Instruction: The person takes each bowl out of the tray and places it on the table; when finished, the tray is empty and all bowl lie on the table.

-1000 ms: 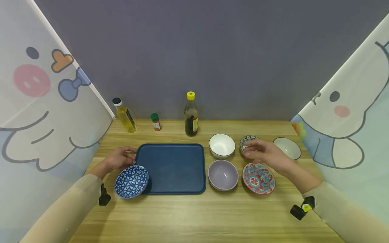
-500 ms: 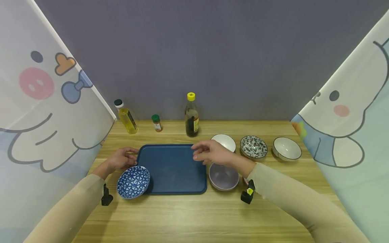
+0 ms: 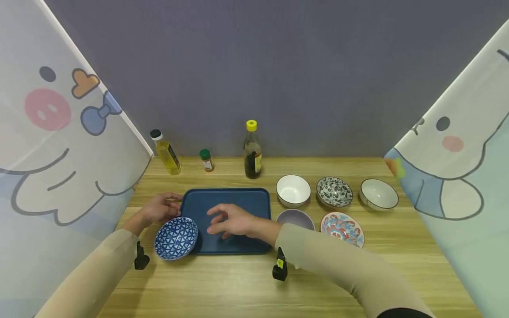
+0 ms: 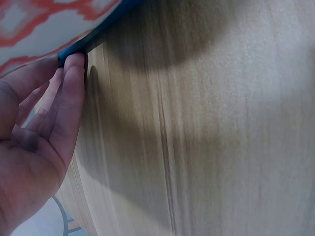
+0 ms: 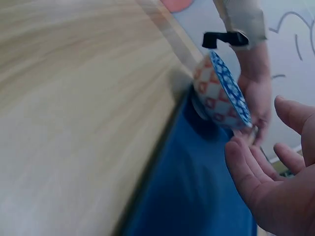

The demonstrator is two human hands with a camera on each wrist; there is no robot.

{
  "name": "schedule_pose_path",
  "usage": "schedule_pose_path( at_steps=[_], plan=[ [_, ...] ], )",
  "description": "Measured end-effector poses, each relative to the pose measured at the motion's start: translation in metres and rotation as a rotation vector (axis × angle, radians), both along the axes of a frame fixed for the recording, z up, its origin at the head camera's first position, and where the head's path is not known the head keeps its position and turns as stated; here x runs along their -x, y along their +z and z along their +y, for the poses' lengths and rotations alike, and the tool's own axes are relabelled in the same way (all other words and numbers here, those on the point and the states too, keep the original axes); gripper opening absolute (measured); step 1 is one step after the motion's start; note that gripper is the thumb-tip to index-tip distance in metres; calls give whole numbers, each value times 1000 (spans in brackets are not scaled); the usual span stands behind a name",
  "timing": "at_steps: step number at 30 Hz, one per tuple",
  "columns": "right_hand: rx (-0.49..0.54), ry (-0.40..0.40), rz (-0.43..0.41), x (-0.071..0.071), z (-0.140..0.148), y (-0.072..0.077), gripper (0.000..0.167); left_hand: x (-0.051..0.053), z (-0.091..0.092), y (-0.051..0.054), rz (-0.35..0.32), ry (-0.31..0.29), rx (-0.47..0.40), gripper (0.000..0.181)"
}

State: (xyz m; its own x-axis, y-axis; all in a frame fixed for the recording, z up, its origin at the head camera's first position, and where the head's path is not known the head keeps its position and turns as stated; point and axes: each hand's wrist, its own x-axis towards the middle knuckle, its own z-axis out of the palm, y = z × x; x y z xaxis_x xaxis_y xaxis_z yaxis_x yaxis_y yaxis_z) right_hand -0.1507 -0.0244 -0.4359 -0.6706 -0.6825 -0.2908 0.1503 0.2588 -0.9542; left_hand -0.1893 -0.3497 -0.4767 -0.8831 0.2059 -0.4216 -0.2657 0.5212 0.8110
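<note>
My left hand [image 3: 161, 207] is at the left edge of the dark blue tray [image 3: 248, 245]. In the left wrist view its thumb and fingertips pinch the tray's edge. A bowl [image 3: 176, 238], patterned blue and white inside and orange and white outside, sits over the tray's near left corner, just below that hand. My right hand [image 3: 232, 219] hovers above the middle of the tray, fingers apart and loosely bent, holding nothing. From the right wrist view, the hand's fingers [image 5: 246, 167] point towards the patterned bowl [image 5: 221, 93] without a visible grip on it.
Right of the tray stand a white bowl [image 3: 293, 191], a purple bowl [image 3: 296, 217] partly behind my sleeve, a black floral bowl [image 3: 335, 192], a red-blue patterned dish [image 3: 343, 227] and another white bowl [image 3: 379, 194]. Behind are an oil bottle [image 3: 168, 154], spice jar [image 3: 206, 160] and dark sauce bottle [image 3: 252, 154].
My right hand has swept left from above the bowls on the right to over the tray, uncovering the floral bowl. The left hand stays at the tray's edge.
</note>
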Motion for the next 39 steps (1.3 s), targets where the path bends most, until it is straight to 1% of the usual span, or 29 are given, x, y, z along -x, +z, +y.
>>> schedule_pose_path(
  at_steps=[4,8,18,22,27,33,39],
  plan=[
    [28,-29,-33,-5,-19,-10,61,0,-1,0,1,0,4,60],
    [53,-42,-74,-6,-33,-20,65,0,-2,1,2,-5,12,61],
    [123,-66,-220,-2,-47,-39,68,2,1,3,-13,-4,22,60],
    [136,-74,-247,-2,-50,-43,68,2,2,3,-13,-4,24,60],
    [137,-78,-274,-1,-51,-44,68,2,2,3,-22,1,18,61],
    [144,-55,-308,-3,-53,-45,66,2,2,3,-27,8,19,61],
    [175,-32,-345,-4,-56,-51,67,2,2,0,-28,13,13,61]
  ],
)
